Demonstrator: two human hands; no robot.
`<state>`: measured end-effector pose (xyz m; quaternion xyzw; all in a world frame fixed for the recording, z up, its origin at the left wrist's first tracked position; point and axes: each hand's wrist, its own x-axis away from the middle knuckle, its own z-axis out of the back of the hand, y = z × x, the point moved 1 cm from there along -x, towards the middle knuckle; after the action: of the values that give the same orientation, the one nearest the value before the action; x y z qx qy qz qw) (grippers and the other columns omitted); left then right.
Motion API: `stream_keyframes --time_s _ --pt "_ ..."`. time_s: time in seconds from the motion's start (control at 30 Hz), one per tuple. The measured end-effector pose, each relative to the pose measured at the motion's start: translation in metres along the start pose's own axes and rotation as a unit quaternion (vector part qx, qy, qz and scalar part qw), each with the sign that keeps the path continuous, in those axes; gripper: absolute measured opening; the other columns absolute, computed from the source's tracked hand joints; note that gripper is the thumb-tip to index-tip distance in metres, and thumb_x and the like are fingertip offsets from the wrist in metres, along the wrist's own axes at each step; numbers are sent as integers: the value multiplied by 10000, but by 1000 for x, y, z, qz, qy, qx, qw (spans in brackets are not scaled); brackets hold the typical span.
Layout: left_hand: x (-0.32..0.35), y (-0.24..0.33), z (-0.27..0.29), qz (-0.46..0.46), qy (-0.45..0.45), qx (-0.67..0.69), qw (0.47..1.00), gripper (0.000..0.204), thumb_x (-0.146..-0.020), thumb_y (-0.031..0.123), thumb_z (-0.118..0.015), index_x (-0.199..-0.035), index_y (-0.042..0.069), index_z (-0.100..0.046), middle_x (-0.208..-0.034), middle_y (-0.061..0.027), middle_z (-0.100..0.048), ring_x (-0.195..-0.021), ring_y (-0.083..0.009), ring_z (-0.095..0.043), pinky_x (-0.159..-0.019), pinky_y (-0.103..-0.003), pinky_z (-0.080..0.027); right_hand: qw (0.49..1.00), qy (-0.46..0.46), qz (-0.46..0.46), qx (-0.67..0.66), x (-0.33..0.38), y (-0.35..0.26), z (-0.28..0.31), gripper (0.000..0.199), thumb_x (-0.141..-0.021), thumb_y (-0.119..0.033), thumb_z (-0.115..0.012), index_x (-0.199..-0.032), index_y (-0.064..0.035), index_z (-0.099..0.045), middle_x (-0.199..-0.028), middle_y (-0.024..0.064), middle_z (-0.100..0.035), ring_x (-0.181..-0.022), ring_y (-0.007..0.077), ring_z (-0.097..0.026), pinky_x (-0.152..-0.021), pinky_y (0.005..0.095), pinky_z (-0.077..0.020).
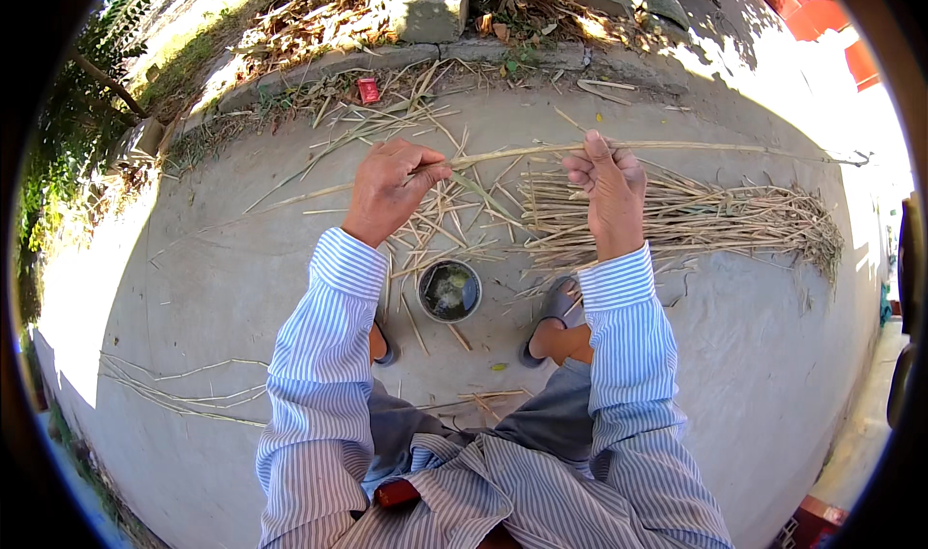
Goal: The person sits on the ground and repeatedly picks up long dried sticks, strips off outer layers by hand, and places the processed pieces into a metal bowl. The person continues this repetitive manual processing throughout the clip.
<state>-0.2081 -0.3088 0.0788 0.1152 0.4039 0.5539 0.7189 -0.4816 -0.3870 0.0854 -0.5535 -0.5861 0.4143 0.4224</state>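
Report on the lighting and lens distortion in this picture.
Head view: the left hand, right hand and long stalk between them are in soft shade; head view: sunlit ground at the left is washed out; head view: the fisheye lens bows the curb and leaves black corners.

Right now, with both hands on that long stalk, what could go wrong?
The long stalk looks thin between the left hand and the right hand, so a sharp bend might snap it.

Its right end sticks out well past the right hand and could catch on something if swung.

The bowl of dark liquid sits on the ground near the right shoe; a careless step might tip it.
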Motion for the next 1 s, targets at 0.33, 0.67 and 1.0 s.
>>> stream_keyframes --time_s 0.33,0.67,1.0 --pt "-14 -32 10 212 199 220 931 186 -902 203 -648 -922 18 -648 -808 -36 -678 -742 -53 -595 -670 -212 -464 1000 11 -12 -5 -1 12 -13 414 -860 -270 -700 -1017 85 -555 -817 115 -641 -660 181 -669 -533 219 -515" --pt "6 -58 51 26 112 -272 955 239 -833 280 -662 -933 63 -672 -917 -107 -674 -891 -302 -604 -837 -417 -424 999 20 -31 18 -8 0 -1 367 -847 -269 -713 -970 50 -580 -773 97 -643 -670 155 -657 -531 202 -504" --pt "11 -27 26 -31 -49 -264 963 275 -792 360 -678 -797 89 -631 -683 -53 -597 -735 -247 -579 -665 -379 -403 998 54 -32 20 -9 6 -4 374 -834 -302 -730 -900 26 -564 -727 88 -631 -607 131 -624 -513 208 -487"
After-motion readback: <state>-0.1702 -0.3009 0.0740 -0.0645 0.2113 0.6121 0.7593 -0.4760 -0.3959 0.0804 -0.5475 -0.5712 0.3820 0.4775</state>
